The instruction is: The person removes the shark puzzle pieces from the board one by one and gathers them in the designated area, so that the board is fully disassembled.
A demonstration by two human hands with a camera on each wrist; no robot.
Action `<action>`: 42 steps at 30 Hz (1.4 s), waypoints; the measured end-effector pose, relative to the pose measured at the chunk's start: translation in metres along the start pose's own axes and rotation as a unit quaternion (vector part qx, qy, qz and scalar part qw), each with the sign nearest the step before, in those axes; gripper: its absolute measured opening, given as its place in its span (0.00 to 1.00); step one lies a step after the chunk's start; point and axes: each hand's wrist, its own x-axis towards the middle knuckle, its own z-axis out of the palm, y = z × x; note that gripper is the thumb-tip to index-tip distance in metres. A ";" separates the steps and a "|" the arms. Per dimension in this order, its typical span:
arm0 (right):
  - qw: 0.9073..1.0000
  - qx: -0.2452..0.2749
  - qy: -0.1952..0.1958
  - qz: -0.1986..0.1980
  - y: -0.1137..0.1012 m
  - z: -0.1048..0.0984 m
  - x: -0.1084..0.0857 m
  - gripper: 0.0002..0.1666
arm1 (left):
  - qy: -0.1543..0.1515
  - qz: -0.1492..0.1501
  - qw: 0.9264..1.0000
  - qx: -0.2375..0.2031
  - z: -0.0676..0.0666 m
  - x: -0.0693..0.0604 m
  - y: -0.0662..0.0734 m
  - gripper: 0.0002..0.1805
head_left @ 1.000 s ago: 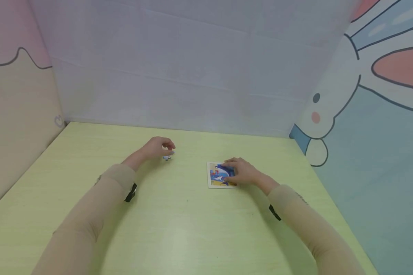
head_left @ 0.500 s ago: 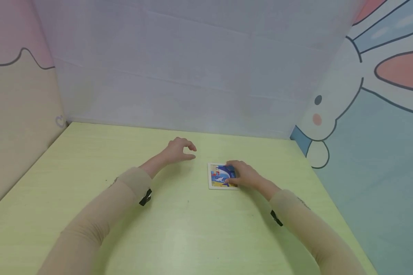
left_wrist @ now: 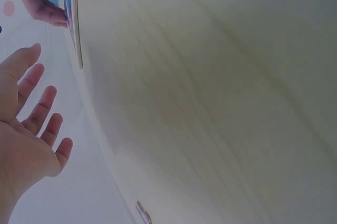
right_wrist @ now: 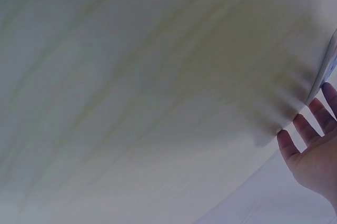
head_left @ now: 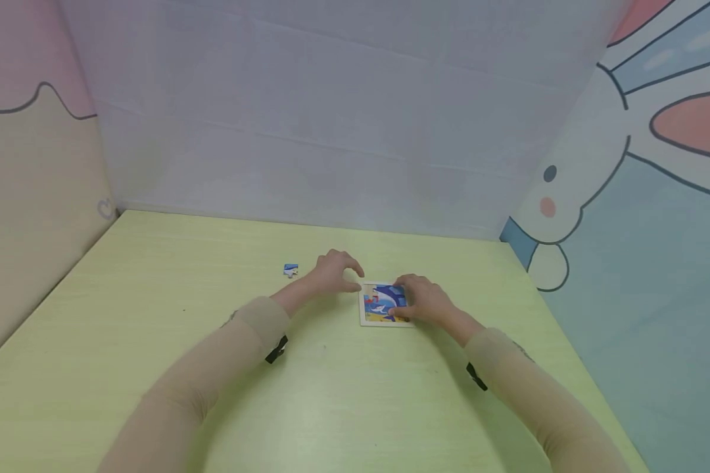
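In the head view a small square jigsaw puzzle (head_left: pixel 381 303), with a blue whale picture and a white border, lies flat on the table (head_left: pixel 331 407). My right hand (head_left: pixel 427 302) rests over its right side, thumb and fingertips touching the picture. In the right wrist view the fingers (right_wrist: pixel 310 129) look fairly straight at the puzzle's edge. My left hand (head_left: pixel 333 272) hovers by the upper left corner, thumb and fingers apart. The left wrist view shows that hand (left_wrist: pixel 31 124) holding nothing. One loose jigsaw piece (head_left: pixel 290 270), blue and white, lies left of it.
A pale cloth wall (head_left: pixel 296 131) rises behind the table's far edge. Printed panels stand at both sides, the right one with a rabbit (head_left: pixel 559 177).
My left hand has moved right, from over the loose jigsaw piece to the puzzle's corner, leaving the piece uncovered. The right hand stays on the puzzle with little shift.
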 end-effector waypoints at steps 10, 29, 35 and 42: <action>1.000 0.008 0.008 -0.004 -0.002 -0.001 -0.003 0.44 | -0.043 -0.017 0.998 0.032 0.019 0.017 0.010 0.17; 1.000 0.017 0.008 -0.018 0.001 -0.002 -0.012 0.44 | -0.068 -0.053 0.995 0.041 0.025 0.016 0.029 0.15; 1.000 0.021 0.011 -0.018 0.000 -0.004 -0.014 0.43 | -0.067 -0.051 0.996 0.033 0.021 0.017 0.032 0.14; 0.999 0.030 0.010 -0.013 0.000 -0.007 -0.015 0.44 | -0.051 -0.035 0.998 0.019 0.019 0.021 0.030 0.12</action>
